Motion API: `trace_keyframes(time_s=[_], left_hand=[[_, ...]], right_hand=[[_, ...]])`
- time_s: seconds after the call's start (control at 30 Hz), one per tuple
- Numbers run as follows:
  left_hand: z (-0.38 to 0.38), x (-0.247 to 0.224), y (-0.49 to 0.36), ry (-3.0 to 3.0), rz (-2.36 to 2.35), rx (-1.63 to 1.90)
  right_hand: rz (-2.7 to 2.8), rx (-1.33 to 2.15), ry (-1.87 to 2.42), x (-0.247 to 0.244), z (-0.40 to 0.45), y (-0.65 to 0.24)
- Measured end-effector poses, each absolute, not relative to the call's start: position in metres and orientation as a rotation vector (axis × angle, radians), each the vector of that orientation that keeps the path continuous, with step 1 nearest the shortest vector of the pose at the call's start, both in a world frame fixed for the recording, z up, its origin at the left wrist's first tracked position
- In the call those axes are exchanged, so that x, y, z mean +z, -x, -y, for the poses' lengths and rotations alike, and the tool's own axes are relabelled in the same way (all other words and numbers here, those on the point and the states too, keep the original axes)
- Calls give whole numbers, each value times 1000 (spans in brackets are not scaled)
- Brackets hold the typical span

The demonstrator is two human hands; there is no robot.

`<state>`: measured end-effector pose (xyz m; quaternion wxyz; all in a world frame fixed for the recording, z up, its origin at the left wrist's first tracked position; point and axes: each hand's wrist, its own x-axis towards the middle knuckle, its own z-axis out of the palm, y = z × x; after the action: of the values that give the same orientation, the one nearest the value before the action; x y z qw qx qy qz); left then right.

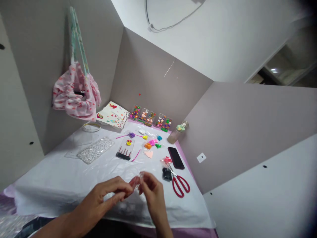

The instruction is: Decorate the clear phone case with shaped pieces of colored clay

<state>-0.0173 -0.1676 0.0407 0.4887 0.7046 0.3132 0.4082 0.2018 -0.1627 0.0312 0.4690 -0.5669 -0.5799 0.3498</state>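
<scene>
My left hand [110, 190] and my right hand [153, 190] meet over the front of the table, both with fingers closed. Between them is a small clear plastic bag [135, 181] with something reddish in it, pinched at either end. Beyond the hands lies a clear phone case [126, 148] with a yellow figure, dark upright strokes and a black strip at its bottom. Colourful lumps of clay [151, 142] in clear wraps sit to its right. Nearer my right hand are a black clay packet [166, 174], a red packet [167, 160] and red-handled scissors [180, 185].
A dark phone [176, 158] lies near the right edge. Patterned clear sheets [96, 150] and a spiral notebook [114, 114] are on the left. Decorated phone cases [148, 117] lean against the back wall beside a bottle [177, 133]. A pink cloth bag [76, 91] hangs left.
</scene>
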Motion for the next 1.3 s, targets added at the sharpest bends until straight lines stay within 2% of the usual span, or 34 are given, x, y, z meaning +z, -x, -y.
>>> trace_keyframes(time_s=[0.13,0.3,0.57,0.73,0.97,1.13,1.3], left_hand=[[183,24,13,-1732,-825,1000],[191,3,8,-1809,-816,1026],[189,5,-4,-1621,-859,866],[188,9,0,-1619,-871,755],[188,9,8,-1445,-820,695],[184,1,16,-1797,-994,907],[185,0,20,-2144,-941,1134]], right_hand=[[1108,1244,1223,7,194,-190],[971,1275,1296,3,205,-203],[1036,1486,1099,-6,212,-166],[1118,1428,1085,-23,215,-168],[1352,1113,1232,-18,222,-174],[1458,918,1215,-17,224,-157],[1388,1088,1292,-13,224,-151]])
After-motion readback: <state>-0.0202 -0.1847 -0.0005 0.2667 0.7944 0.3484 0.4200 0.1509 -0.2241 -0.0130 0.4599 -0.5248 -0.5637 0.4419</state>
